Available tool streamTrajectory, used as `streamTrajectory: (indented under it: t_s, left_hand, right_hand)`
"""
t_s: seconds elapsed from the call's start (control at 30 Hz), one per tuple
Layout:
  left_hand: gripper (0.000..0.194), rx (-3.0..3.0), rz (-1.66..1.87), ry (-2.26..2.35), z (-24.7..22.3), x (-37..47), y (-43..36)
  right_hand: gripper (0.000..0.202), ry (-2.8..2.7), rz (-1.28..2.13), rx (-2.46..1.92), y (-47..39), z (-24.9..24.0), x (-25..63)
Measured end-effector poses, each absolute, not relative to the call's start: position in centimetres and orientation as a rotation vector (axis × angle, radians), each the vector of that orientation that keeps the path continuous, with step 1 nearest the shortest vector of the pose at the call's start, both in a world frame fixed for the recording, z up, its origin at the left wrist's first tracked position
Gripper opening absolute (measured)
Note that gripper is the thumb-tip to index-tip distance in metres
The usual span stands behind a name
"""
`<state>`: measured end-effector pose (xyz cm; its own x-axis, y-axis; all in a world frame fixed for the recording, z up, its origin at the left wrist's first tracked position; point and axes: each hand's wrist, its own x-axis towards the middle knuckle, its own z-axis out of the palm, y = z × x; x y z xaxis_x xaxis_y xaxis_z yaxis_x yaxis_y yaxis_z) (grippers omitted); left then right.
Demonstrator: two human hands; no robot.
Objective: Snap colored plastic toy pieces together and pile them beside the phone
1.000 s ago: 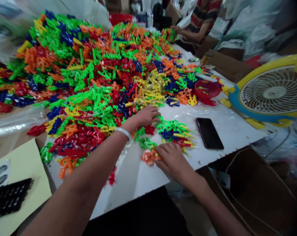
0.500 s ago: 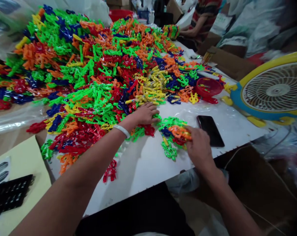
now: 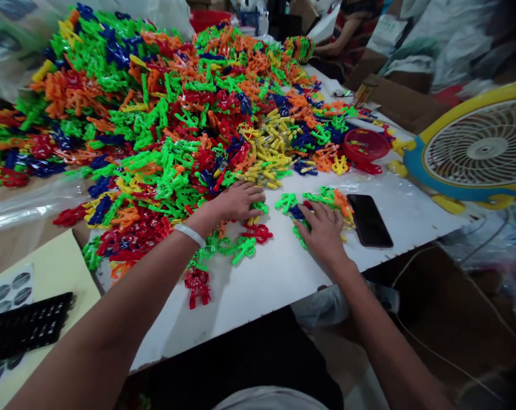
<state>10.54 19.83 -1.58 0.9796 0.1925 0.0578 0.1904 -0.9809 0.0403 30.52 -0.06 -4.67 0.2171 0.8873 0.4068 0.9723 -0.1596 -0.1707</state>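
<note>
A large heap of small plastic figure-shaped pieces (image 3: 168,165) in green, orange, red, blue and yellow covers the left and back of the white table (image 3: 249,302). At the heap's front edge lies my left hand (image 3: 240,200), palm down with fingers stretched over the pieces, a pale bangle on its wrist. My right hand (image 3: 323,230) rests with spread fingers on a small separate cluster of pieces (image 3: 326,195), left of a dark phone (image 3: 370,221). What lies beneath both palms is hidden. Yellow stick-like pieces (image 3: 268,151) sit just beyond my left hand.
A red basket (image 3: 364,145) and a yellow-blue fan (image 3: 483,148) stand on the right. At the left lie a black slotted tray (image 3: 27,326) and a pale yellow board (image 3: 64,267). Another person's arm (image 3: 345,39) shows at the back. The table's front edge is near me.
My right hand has turned palm down and moved slightly forward and left, its fingers now spread over the small cluster. My left hand has drawn slightly left along the heap's edge.
</note>
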Motion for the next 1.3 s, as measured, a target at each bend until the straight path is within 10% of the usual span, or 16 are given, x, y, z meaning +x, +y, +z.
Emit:
streamTrajectory:
  t_s: [0.37, 0.8, 1.3]
  left_hand:
    - [0.049, 2.975, -0.006, 0.359, 0.3, 5.2, 15.9]
    - [0.026, 2.362, 0.854, 1.457, -1.2, -3.8, -3.4]
    - [0.042, 2.272, 0.422, 1.572, -1.0, -1.2, -3.5]
  right_hand:
    - [0.038, -1.901, -0.007, -1.738, 0.6, -4.4, 23.3]
    - [0.034, -1.745, 0.352, -1.588, -2.2, -2.9, 18.8]
    - [0.036, -1.873, 0.582, -1.355, -3.8, -2.5, 15.3]
